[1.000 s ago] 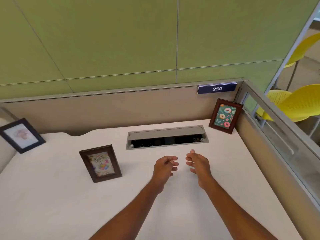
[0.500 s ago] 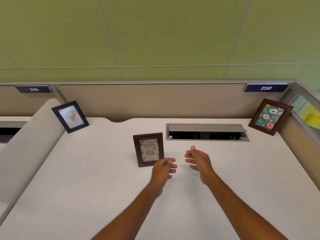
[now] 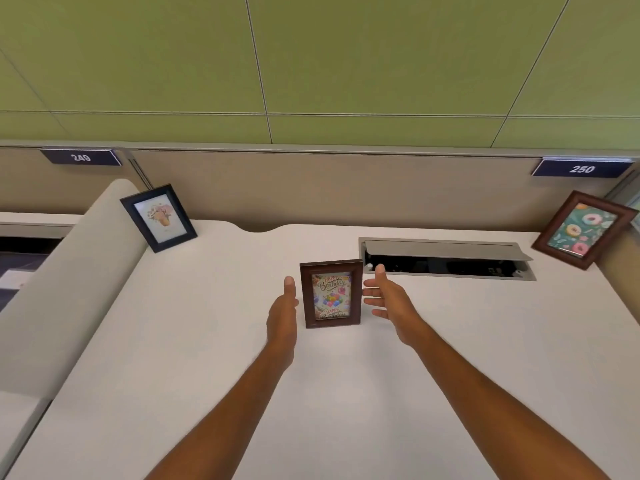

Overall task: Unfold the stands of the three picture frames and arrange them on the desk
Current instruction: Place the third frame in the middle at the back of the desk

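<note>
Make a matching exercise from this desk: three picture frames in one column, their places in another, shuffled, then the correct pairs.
Column 1
1. black frame
2. birthday frame
3. doughnut frame

Column 2
A. far right corner of the desk, below the 250 sign
B. middle of the desk, between the open left hand and right hand
C. far left, beside the grey divider

Pairs: 1-C, 2-B, 3-A
</note>
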The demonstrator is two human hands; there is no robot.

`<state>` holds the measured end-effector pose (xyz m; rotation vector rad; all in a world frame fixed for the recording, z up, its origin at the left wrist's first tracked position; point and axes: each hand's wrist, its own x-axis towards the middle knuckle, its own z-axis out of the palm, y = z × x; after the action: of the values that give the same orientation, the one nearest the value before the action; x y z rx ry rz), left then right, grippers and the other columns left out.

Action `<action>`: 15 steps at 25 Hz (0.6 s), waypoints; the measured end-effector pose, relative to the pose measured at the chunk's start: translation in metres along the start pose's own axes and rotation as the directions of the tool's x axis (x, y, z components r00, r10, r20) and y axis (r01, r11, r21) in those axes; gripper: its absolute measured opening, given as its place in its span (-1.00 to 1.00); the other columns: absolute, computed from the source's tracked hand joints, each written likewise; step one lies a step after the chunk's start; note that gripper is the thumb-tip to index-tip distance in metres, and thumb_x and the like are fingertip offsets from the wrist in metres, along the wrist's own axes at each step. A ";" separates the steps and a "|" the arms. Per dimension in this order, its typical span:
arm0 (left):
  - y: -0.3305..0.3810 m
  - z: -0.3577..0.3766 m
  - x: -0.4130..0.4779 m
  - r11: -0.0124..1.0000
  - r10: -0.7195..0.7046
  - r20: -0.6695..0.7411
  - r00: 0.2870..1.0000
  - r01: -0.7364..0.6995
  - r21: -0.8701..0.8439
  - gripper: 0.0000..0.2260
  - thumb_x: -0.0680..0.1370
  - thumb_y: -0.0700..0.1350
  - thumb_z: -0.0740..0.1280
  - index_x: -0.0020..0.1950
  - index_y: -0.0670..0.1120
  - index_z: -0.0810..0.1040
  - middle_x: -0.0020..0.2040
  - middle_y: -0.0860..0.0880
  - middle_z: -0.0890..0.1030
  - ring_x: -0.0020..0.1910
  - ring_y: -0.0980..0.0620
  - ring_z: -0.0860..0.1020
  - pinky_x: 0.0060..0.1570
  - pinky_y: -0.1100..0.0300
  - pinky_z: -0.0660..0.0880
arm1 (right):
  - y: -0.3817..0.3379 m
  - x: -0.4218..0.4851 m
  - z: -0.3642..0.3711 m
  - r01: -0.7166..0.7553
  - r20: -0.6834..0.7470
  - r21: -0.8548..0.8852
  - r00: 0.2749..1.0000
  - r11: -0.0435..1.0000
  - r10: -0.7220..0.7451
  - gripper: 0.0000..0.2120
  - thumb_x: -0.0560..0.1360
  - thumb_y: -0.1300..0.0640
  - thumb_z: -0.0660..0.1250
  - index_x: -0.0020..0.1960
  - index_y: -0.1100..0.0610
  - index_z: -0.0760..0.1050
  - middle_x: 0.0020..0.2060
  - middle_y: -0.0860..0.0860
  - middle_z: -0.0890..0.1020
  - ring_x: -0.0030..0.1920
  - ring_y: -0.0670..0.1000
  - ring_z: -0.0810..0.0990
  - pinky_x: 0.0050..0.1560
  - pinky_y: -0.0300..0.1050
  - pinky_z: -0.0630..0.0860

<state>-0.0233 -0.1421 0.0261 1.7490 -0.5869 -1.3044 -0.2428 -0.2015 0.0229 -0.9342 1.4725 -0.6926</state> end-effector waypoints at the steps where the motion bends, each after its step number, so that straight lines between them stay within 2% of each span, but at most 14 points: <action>1: 0.002 0.002 0.005 1.000 0.010 0.052 0.999 -0.012 0.026 -0.35 0.62 0.48 0.06 0.36 0.02 0.57 0.28 0.05 0.60 0.29 -0.01 0.54 0.50 -0.15 0.38 | -0.001 0.003 0.002 -0.002 0.024 -0.006 1.000 1.000 0.002 -0.27 0.66 -0.41 0.02 0.43 0.13 0.57 0.32 0.10 0.67 0.34 0.17 0.63 0.47 0.25 0.50; 2: 0.006 0.005 0.009 0.998 0.031 0.098 0.995 -0.036 0.047 -0.37 0.59 0.51 0.05 0.26 0.08 0.62 0.20 0.14 0.66 0.20 0.10 0.60 0.42 -0.03 0.40 | -0.002 0.006 0.003 0.002 0.044 -0.009 0.999 1.000 -0.002 -0.25 0.65 -0.43 -0.01 0.41 0.12 0.58 0.32 0.10 0.67 0.34 0.16 0.63 0.47 0.24 0.49; 4: 0.012 0.010 0.017 0.994 0.081 0.156 0.984 -0.092 0.066 -0.41 0.52 0.54 0.04 0.09 0.22 0.71 -0.05 0.29 0.76 -0.04 0.29 0.72 0.13 0.24 0.42 | -0.003 0.015 0.006 0.007 0.075 -0.017 0.997 1.000 -0.006 -0.23 0.64 -0.46 -0.05 0.38 0.10 0.59 0.30 0.11 0.69 0.32 0.13 0.64 0.46 0.22 0.47; 6: 0.016 0.012 0.023 0.991 0.092 0.173 0.981 -0.106 0.077 -0.42 0.49 0.55 0.05 0.09 0.23 0.69 -0.12 0.33 0.76 -0.11 0.32 0.72 -0.05 0.32 0.41 | -0.004 0.023 0.009 0.003 0.096 -0.012 0.995 1.000 -0.002 -0.24 0.63 -0.47 -0.07 0.32 0.06 0.60 0.27 0.11 0.70 0.31 0.13 0.64 0.46 0.21 0.47; 9: 0.019 0.014 0.036 0.995 0.048 0.215 0.975 -0.066 0.075 -0.46 0.52 0.54 0.06 0.09 0.26 0.67 -0.11 0.36 0.75 -0.04 0.24 0.70 -0.01 0.27 0.42 | -0.004 0.035 0.013 -0.004 0.111 0.024 0.994 1.000 0.001 -0.35 0.61 -0.49 -0.06 0.20 -0.08 0.60 0.17 0.02 0.72 0.24 0.10 0.67 0.46 0.17 0.51; 12: 0.019 0.013 0.047 0.995 0.031 0.249 0.968 -0.055 0.087 -0.48 0.54 0.54 0.08 0.07 0.27 0.69 -0.06 0.32 0.77 -0.03 0.24 0.74 0.04 0.23 0.48 | -0.001 0.043 0.016 0.008 0.124 0.050 0.992 0.999 -0.014 -0.39 0.57 -0.52 -0.04 0.22 -0.16 0.56 0.09 -0.11 0.71 0.17 0.01 0.69 0.42 0.12 0.53; 15: 0.020 0.016 0.053 0.993 0.031 0.244 0.969 -0.058 0.106 -0.50 0.58 0.49 0.09 0.11 0.22 0.68 -0.05 0.27 0.78 0.01 0.16 0.75 -0.01 0.22 0.56 | 0.002 0.048 0.016 0.006 0.136 0.066 0.991 0.998 -0.015 -0.34 0.51 -0.55 0.02 0.29 -0.15 0.56 0.13 -0.09 0.72 0.20 0.01 0.69 0.41 0.10 0.55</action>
<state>-0.0174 -0.1990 0.0138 1.6668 -0.8473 -1.4893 -0.2260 -0.2404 -0.0057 -0.9214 1.3180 -0.6675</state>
